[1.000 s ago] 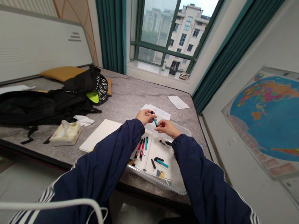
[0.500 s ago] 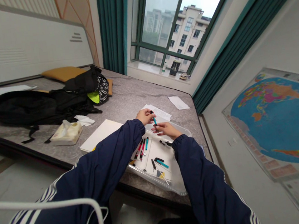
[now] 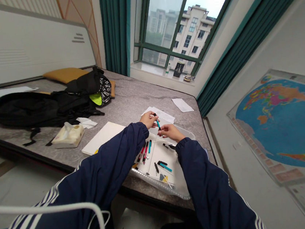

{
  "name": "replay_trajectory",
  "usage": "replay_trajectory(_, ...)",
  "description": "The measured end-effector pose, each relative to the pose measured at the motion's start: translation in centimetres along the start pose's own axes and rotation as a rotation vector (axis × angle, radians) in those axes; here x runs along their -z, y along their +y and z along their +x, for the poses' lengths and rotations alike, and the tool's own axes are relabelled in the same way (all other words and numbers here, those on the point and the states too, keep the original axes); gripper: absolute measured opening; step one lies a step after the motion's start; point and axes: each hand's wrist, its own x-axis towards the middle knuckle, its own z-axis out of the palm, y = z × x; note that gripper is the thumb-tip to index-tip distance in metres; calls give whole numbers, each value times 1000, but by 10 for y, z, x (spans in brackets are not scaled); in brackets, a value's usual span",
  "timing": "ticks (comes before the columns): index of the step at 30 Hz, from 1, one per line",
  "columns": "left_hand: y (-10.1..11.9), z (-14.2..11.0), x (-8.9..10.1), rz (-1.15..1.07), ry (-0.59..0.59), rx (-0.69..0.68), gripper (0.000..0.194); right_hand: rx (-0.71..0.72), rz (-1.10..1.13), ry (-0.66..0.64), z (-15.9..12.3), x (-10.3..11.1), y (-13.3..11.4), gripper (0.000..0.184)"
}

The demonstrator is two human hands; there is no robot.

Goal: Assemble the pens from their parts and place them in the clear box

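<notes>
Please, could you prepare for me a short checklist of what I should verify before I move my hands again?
1. Left fingers on the upper part of the teal-and-black pen: ok.
2. Right fingers at its lower end: ok.
3. Pen's parts fully joined: cannot tell; fingers cover some of it.
4. Clear plastic tray standing on the grey table: ok.
5. No loose pens within the tray: not ok; red pens and other teal pieces lie there.
6. Tissue pack apart from the sleeves: ok.
</notes>
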Motion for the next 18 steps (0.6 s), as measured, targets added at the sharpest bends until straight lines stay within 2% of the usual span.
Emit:
replay_trajectory(4, -1, 0, 0, 13, -25, 14, 21, 22, -29, 104, 2, 0, 3, 37)
replay_trajectory(8, -3, 2, 1, 23, 25, -49, 19, -50, 78, -21, 0, -2, 0, 28)
replay_trajectory(11, -3, 3, 1, 32, 53, -71, 16, -25, 27, -43, 1, -1, 0, 16)
replay_trajectory(15, 2, 2, 1, -10, 76, -78, 17, 7, -50, 26, 6, 1, 8, 26)
replay_trajectory(18, 7, 2, 2, -58, 125, -126, 17, -25, -56, 23, 7, 2, 15, 31)
